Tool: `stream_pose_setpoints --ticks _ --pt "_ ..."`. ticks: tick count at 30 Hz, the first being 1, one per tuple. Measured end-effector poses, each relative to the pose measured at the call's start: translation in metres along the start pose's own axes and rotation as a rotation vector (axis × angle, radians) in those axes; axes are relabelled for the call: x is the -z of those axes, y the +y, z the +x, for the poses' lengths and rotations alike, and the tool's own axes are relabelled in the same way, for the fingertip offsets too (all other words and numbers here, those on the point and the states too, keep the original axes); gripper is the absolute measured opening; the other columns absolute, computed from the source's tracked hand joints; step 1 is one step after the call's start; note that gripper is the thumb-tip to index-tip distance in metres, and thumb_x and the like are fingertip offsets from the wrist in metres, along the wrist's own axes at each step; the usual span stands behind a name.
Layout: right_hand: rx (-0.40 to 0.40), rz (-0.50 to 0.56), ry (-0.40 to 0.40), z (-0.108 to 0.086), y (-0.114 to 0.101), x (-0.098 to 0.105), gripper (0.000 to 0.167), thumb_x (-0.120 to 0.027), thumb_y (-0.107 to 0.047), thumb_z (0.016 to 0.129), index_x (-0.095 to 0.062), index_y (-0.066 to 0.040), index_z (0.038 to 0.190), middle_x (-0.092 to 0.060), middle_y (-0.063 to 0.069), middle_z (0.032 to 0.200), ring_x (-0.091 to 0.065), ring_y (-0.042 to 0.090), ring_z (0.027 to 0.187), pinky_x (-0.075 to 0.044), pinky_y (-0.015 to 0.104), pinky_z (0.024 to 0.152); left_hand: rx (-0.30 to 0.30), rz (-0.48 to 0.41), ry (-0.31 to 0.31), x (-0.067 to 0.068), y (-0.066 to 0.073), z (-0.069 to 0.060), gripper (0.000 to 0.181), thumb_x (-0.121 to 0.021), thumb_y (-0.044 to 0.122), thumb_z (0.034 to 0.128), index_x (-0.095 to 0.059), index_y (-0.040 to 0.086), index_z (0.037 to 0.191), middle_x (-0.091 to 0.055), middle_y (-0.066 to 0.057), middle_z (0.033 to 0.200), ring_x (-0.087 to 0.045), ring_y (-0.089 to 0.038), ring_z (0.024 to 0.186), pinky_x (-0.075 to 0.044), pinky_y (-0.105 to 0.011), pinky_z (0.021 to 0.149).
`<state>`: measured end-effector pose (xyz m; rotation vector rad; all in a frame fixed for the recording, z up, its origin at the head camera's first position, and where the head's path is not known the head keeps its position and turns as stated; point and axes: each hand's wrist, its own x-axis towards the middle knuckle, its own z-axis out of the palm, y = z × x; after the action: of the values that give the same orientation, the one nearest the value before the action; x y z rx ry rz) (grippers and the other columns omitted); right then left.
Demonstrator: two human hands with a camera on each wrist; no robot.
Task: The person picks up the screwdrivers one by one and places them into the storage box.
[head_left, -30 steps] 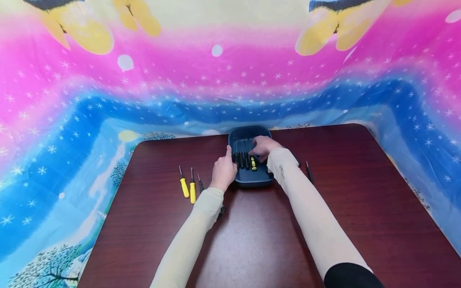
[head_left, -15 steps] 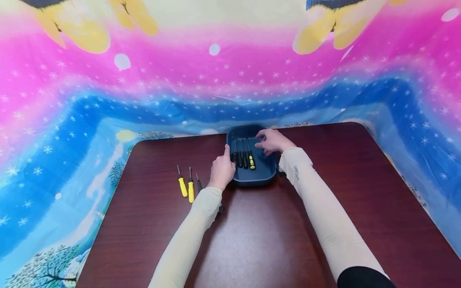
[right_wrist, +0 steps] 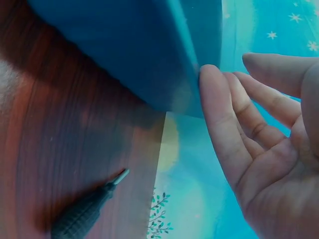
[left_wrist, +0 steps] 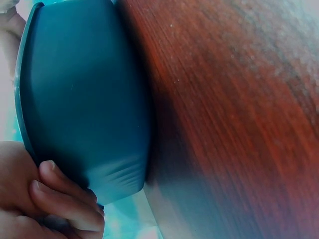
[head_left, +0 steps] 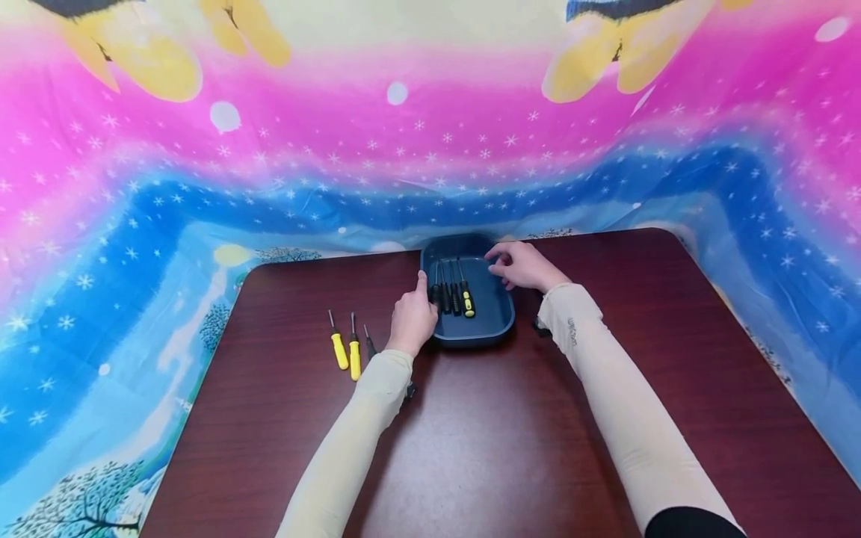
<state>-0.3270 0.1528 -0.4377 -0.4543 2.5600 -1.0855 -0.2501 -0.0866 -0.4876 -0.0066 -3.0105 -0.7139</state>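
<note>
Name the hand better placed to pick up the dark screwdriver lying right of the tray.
Right, I'd judge: the right hand holds nothing, and its wrist view shows the dark screwdriver nearby on the table. The left hand holds the opposite side of the tray.

Tray (head_left: 491,308) navy; two screwdriver handles (head_left: 354,362) yellow; table (head_left: 471,448) reddish brown; cloth (head_left: 430,142) pink, blue, snowflaked.

Visible quantities: tray (head_left: 474,329), 1; black-handled screwdrivers (head_left: 445,300) in tray, 3; black-and-yellow-handled screwdriver (head_left: 468,304), 1; on surface (head_left: 498,433), yellow-handled screwdrivers (head_left: 354,360), 2, plus black screwdrivers (right_wrist: 82,214), 2.
</note>
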Motion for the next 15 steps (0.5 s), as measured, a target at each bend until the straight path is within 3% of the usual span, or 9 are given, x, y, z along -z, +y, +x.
stream_pose_setpoints --ticks 6,15 --pt "0.018 -0.062 0.037 -0.001 0.010 -0.003 0.049 -0.062 -0.015 0.103 -0.049 -0.009 0.151 -0.058 0.010 0.084 -0.068 0.028 0.064 -0.059 0.042 0.075 0.000 0.000 0.004 -0.001 -0.001 0.000 0.070 -0.063 0.014 0.1019 -0.031 0.008 0.163 -0.055 -0.005 0.059 -0.054 -0.020 0.050 -0.049 -0.033 0.051" --pt "-0.029 -0.049 0.083 0.000 0.026 -0.013 0.059 -0.058 -0.011 0.105 -0.036 -0.009 0.159 -0.057 0.014 0.089 -0.066 0.027 0.060 -0.059 0.042 0.066 0.003 0.006 -0.011 -0.001 -0.001 0.000 0.070 -0.063 0.015 0.1021 -0.030 0.009 0.164 -0.055 -0.004 0.059 -0.054 -0.020 0.049 -0.045 -0.031 0.049"
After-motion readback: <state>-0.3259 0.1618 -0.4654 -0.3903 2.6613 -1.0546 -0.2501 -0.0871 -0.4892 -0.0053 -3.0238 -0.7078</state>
